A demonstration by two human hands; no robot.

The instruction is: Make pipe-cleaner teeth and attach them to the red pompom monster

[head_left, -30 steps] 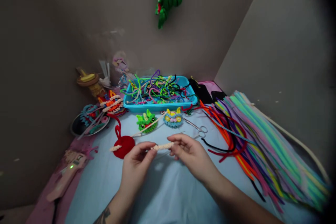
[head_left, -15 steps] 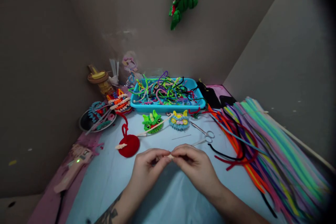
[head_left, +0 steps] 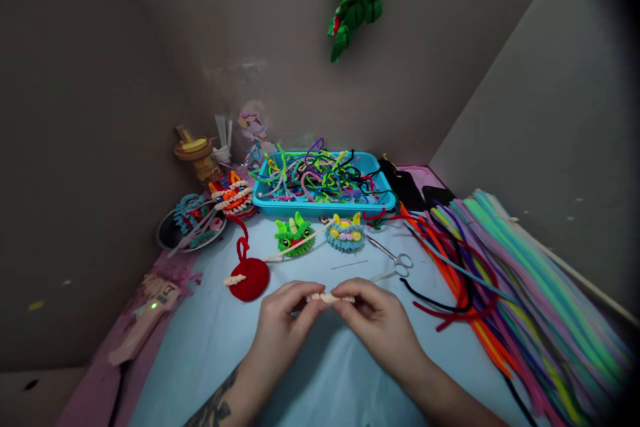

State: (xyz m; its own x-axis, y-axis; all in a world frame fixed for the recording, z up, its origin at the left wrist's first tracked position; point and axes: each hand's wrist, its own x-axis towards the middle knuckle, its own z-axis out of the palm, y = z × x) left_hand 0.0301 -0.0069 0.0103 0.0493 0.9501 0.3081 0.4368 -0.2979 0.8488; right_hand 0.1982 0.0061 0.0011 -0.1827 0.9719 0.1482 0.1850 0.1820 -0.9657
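Note:
Between my two hands runs a short cream twisted pipe cleaner (head_left: 329,298), held level above the blue cloth. My left hand (head_left: 290,313) pinches its left part between thumb and forefinger. The right part is pinched the same way by my right hand (head_left: 375,313). Beyond my left hand lies a red disc (head_left: 253,281) with a cream twist and a red loop on it. A green dragon-like head (head_left: 295,235) and a light-blue head with yellow ears (head_left: 345,233) sit farther back. Scissors (head_left: 393,256) and a thin needle (head_left: 349,265) rest near my right hand.
A blue tray (head_left: 325,207) of tangled pipe-cleaner scraps stands at the back. Long coloured pipe cleaners (head_left: 525,293) cover the right side. To the left are a metal bowl (head_left: 170,235) and a pink glue gun (head_left: 147,323) with a lit green light. Green figures (head_left: 357,7) hang above.
More of the cream twisted piece now shows between and beyond my fingertips. My hands remain pinched on it. The whole view has shifted slightly.

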